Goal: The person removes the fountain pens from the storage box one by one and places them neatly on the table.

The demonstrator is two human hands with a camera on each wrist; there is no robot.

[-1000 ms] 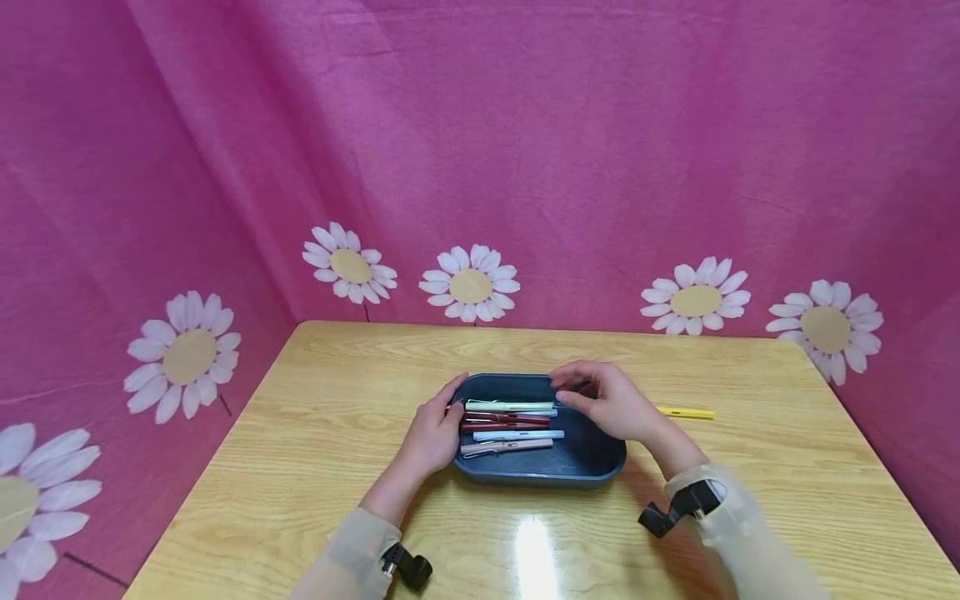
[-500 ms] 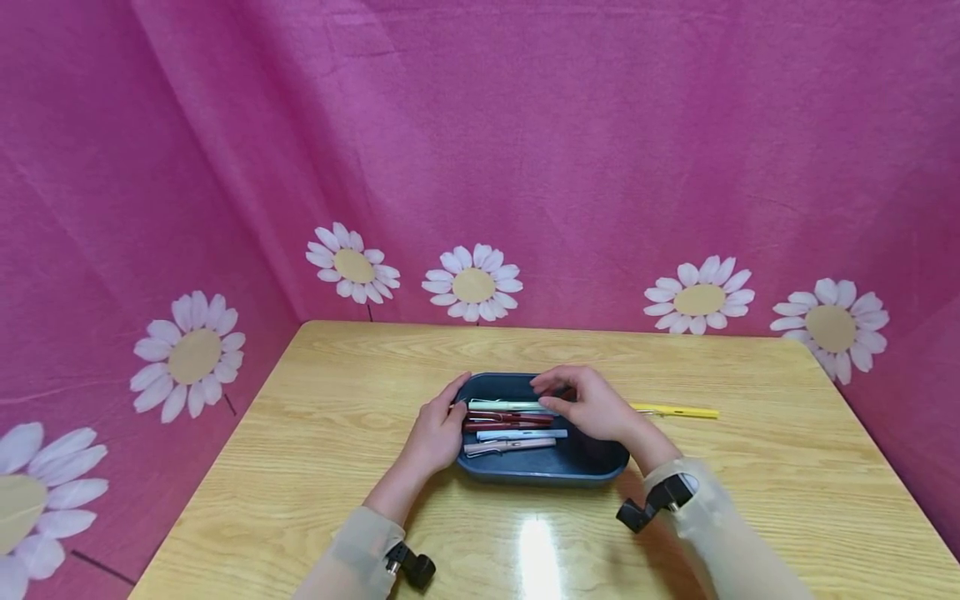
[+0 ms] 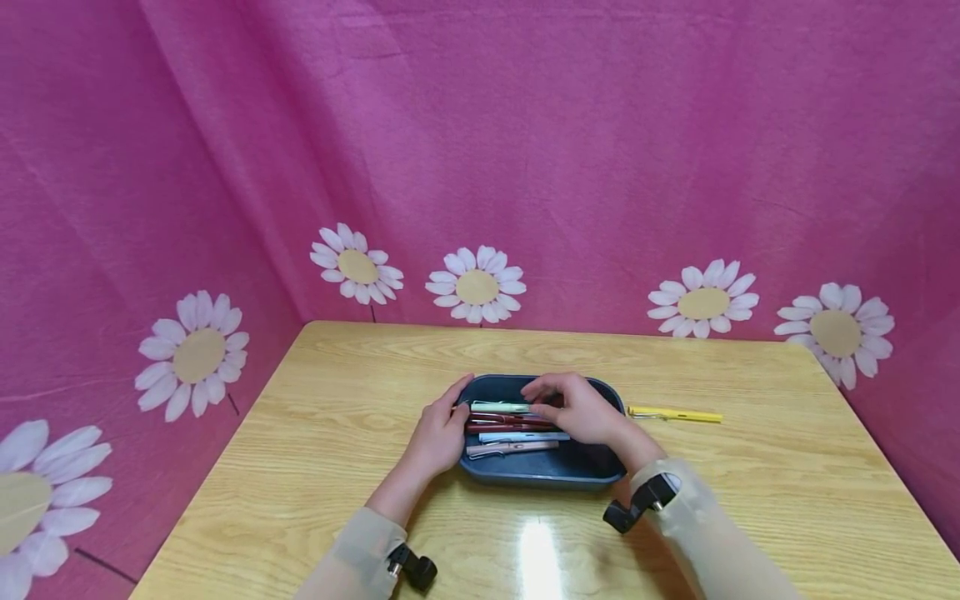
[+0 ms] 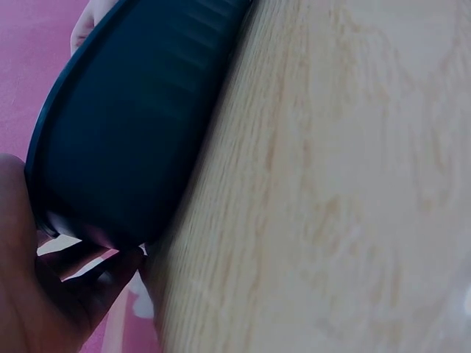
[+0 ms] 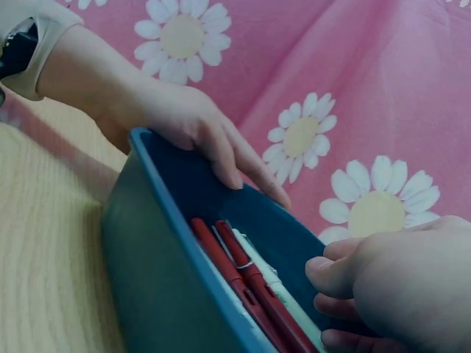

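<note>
My left hand (image 3: 437,437) grips the left end of a dark blue tray (image 3: 542,481), thumb over the rim and fingers outside. Inside the tray, several clip pens lie side by side: a pale green pen (image 3: 497,407), dark red pens (image 3: 504,427), a light blue pen (image 3: 523,437) and a pinkish-beige pen (image 3: 513,448). My right hand (image 3: 588,414) hovers over the tray's back half, its bent fingers and thumb apart, close to the green pen's right end. The right wrist view shows nothing between those fingers (image 5: 335,276). Part of the tray's interior is hidden beneath this hand.
A yellow pen (image 3: 684,415) lies on the wooden table (image 3: 352,367), just right of the tray. Behind and to the left hangs a pink curtain (image 3: 585,167) with white daisies. Each sleeve carries a black wrist mount (image 3: 412,568).
My right hand has moved left over the tray, covering the right end of the green pen and uncovering more of the yellow pen. The left hand keeps its grip on the tray.
</note>
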